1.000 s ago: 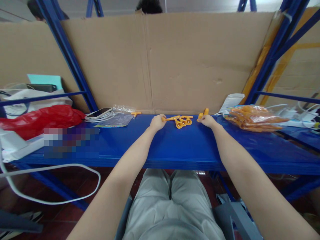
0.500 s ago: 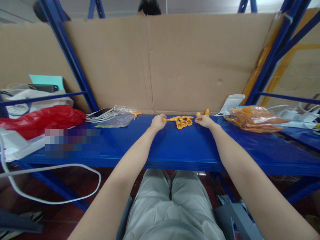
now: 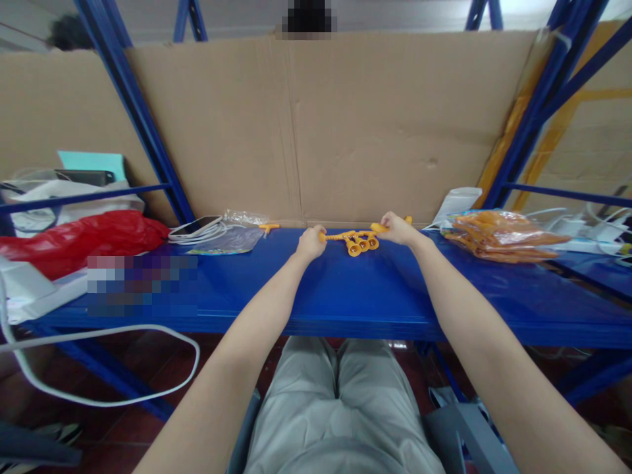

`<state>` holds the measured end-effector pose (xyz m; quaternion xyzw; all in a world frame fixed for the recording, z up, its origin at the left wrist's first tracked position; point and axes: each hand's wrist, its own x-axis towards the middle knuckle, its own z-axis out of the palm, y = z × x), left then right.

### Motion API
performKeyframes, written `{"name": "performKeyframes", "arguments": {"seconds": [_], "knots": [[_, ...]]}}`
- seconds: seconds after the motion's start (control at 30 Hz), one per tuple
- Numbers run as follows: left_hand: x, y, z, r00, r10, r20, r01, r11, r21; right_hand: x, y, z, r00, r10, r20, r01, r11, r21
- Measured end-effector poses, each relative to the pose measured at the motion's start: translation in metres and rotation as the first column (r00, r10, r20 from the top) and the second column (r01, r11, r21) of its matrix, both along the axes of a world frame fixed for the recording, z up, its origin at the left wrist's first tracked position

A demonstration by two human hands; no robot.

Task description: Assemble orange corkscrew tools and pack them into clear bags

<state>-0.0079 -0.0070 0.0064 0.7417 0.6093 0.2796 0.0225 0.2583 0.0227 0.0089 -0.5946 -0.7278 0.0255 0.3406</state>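
Note:
My left hand (image 3: 311, 243) is closed around the left end of an orange-yellow plastic rod with three round cups (image 3: 363, 245) along its front side. The rod lies level, just above or on the blue shelf top; I cannot tell which. In my right hand (image 3: 397, 228) is a small orange-yellow plastic piece (image 3: 379, 228), pinched and pointing left at the rod's right end. Whether the two parts touch is not clear. Behind the right hand, the tip of another orange-yellow plastic piece (image 3: 408, 220) shows; the rest of it is hidden.
A small orange T-shaped piece (image 3: 269, 227) and a clear plastic bag (image 3: 224, 242) lie left of my hands, near a phone (image 3: 197, 226) on white cables. A bag of orange parts (image 3: 498, 236) is at right. Cardboard (image 3: 370, 125) stands behind. A red bag (image 3: 99, 234) lies far left.
My right hand has moved slightly left and up. The small piece in it now reaches the rod's right end. My left hand stays almost in place on the rod.

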Motion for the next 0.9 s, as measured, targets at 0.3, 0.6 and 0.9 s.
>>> {"name": "performKeyframes", "arguments": {"seconds": [0.3,0.6,0.9], "knots": [[0.000,0.003,-0.002,0.999,-0.029,0.018,0.028,0.999,0.035,-0.028,-0.018,0.017,0.964,0.198,0.180,-0.183,0.979,-0.093],[0.001,0.002,-0.002,0.999,-0.048,0.021,0.047,0.998,0.049,-0.041,-0.027,0.020,0.941,0.237,0.241,-0.223,0.971,-0.084],[0.000,0.002,-0.001,0.999,-0.041,0.028,0.039,0.998,0.056,-0.032,-0.018,0.017,0.940,0.119,0.321,-0.104,0.993,-0.064]]}}
